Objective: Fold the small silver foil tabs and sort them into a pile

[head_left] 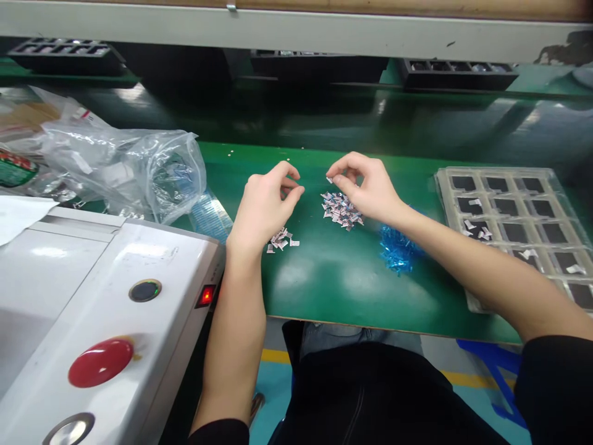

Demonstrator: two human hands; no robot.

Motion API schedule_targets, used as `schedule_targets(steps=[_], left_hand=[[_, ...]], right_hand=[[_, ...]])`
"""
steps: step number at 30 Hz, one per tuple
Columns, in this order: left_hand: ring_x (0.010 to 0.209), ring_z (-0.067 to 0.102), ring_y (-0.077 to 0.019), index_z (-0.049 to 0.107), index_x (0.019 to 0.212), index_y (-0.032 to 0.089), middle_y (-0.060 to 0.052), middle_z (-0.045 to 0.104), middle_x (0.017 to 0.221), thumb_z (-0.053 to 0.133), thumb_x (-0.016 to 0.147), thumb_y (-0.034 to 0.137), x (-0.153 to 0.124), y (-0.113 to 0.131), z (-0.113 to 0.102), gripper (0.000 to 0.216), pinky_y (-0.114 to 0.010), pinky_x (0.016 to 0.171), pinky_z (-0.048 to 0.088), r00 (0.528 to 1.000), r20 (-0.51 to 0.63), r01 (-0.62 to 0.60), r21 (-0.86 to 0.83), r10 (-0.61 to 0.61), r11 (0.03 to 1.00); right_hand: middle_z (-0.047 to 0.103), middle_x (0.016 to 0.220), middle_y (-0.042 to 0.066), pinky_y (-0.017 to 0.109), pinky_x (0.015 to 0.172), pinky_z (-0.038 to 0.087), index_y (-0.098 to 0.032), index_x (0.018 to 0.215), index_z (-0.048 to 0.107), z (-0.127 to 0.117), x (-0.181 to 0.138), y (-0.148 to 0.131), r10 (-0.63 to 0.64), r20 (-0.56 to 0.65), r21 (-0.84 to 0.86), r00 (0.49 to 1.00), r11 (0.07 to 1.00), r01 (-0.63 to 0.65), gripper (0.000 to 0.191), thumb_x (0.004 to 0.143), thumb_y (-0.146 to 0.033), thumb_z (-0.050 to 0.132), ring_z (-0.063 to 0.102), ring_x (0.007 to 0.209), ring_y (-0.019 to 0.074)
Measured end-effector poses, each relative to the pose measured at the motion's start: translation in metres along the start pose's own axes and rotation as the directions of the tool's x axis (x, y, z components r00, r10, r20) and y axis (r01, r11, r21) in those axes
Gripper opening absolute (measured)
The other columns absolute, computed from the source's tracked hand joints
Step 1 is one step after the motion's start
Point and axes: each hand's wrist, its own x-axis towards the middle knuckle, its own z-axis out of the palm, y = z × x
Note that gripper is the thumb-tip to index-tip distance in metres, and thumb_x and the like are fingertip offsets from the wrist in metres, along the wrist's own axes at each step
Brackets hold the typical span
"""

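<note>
My right hand (364,184) pinches a small white piece (329,180) between thumb and forefinger. Just under it lies a heap of small white-and-dark pieces (341,211) on the green tabletop (319,278). Across a short gap, my left hand (266,204) hovers with its thumb and forefinger apart and nothing visible between them. Partly hidden by that hand is a smaller pile of similar pieces (280,240). Below my right forearm sits a tangle of shiny blue film strips (398,248), partly covered by the arm.
A clear compartment tray (503,185) with dark squares and some white bits stands on the right. A white machine (180,253) with a red button (100,362) fills the lower left. Plastic bags (115,161) lie behind it. Black trays (458,75) line the back.
</note>
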Motion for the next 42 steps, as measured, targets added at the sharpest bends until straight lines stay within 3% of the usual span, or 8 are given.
schedule_targets(steps=[8,16,23,30,34,37,40,42], left_hand=[[0.127,0.073,-0.0349,0.077,0.128,0.021,-0.014,0.082,0.126,0.06,0.111,0.024,-0.001,-0.002,0.0,0.024,-0.047,0.109,0.058,0.981,0.142,0.059,0.437,-0.134,0.898],[0.134,0.068,-0.0363,0.076,0.131,0.018,-0.015,0.079,0.138,0.057,0.114,0.021,0.002,-0.005,0.004,0.026,-0.049,0.111,0.057,0.967,0.224,0.026,0.381,-0.119,0.924],[0.134,0.067,-0.0359,0.076,0.13,0.02,-0.014,0.079,0.14,0.058,0.111,0.023,0.002,-0.014,0.006,0.026,-0.051,0.118,0.054,0.969,0.217,0.034,0.344,-0.114,0.939],[0.131,0.066,-0.0375,0.075,0.127,0.021,-0.014,0.078,0.137,0.057,0.11,0.029,0.0,-0.02,0.005,0.026,-0.054,0.118,0.054,0.969,0.222,0.03,0.322,-0.107,0.946],[0.133,0.065,-0.037,0.075,0.125,0.023,-0.012,0.076,0.14,0.056,0.11,0.031,-0.002,-0.023,0.006,0.025,-0.055,0.119,0.054,0.967,0.228,0.04,0.312,-0.115,0.949],[0.136,0.064,-0.0376,0.075,0.127,0.021,-0.014,0.074,0.143,0.056,0.111,0.031,-0.003,-0.022,0.006,0.027,-0.055,0.122,0.053,0.965,0.231,0.045,0.311,-0.122,0.949],[0.138,0.063,-0.038,0.075,0.129,0.021,-0.016,0.072,0.147,0.056,0.112,0.032,-0.004,-0.021,0.005,0.028,-0.056,0.123,0.053,0.961,0.24,0.056,0.322,-0.139,0.945],[0.139,0.063,-0.0382,0.075,0.131,0.021,-0.016,0.071,0.148,0.055,0.112,0.032,-0.005,-0.02,0.005,0.029,-0.056,0.123,0.053,0.957,0.25,0.059,0.329,-0.148,0.942]], right_hand=[[0.07,0.087,0.003,0.036,0.068,0.047,-0.023,0.099,0.073,-0.007,0.008,0.03,0.104,-0.068,0.071,0.992,0.993,-0.099,0.007,0.092,-0.026,0.073,0.06,0.073,0.0196],[0.07,0.08,0.004,0.041,0.068,0.048,-0.026,0.093,0.078,-0.007,0.009,0.022,0.129,-0.012,0.13,0.992,0.983,-0.127,0.012,0.086,-0.034,0.084,0.053,0.066,0.0195],[0.081,0.081,0.003,0.05,0.092,0.058,-0.029,0.074,0.083,-0.017,0.014,0.02,0.048,0.084,0.247,0.995,0.967,-0.067,0.016,0.085,-0.032,0.073,0.072,0.087,0.0285],[0.079,0.077,0.001,0.038,0.082,0.061,-0.02,0.099,0.086,-0.018,0.015,0.022,0.128,0.115,0.378,0.985,0.912,-0.163,0.017,0.088,-0.028,0.076,0.074,0.074,0.0202],[0.08,0.073,0.003,0.036,0.072,0.059,-0.019,0.099,0.085,-0.019,0.015,0.023,0.117,0.313,0.416,0.943,0.875,-0.247,0.018,0.092,-0.034,0.078,0.074,0.069,0.0197],[0.079,0.076,0.003,0.039,0.075,0.059,-0.02,0.099,0.084,-0.02,0.016,0.03,0.196,0.194,0.338,0.961,0.907,-0.253,0.019,0.096,-0.034,0.072,0.073,0.071,0.0211],[0.08,0.09,0.006,0.049,0.091,0.059,-0.023,0.103,0.084,-0.024,0.017,0.044,0.241,-0.023,0.005,0.97,0.97,-0.241,0.019,0.094,-0.025,0.067,0.073,0.089,0.0276],[0.079,0.107,0.011,0.058,0.101,0.055,-0.024,0.114,0.084,-0.029,0.018,0.055,0.269,0.014,-0.253,0.963,0.933,-0.256,0.029,0.089,-0.021,0.07,0.071,0.108,0.0359]])
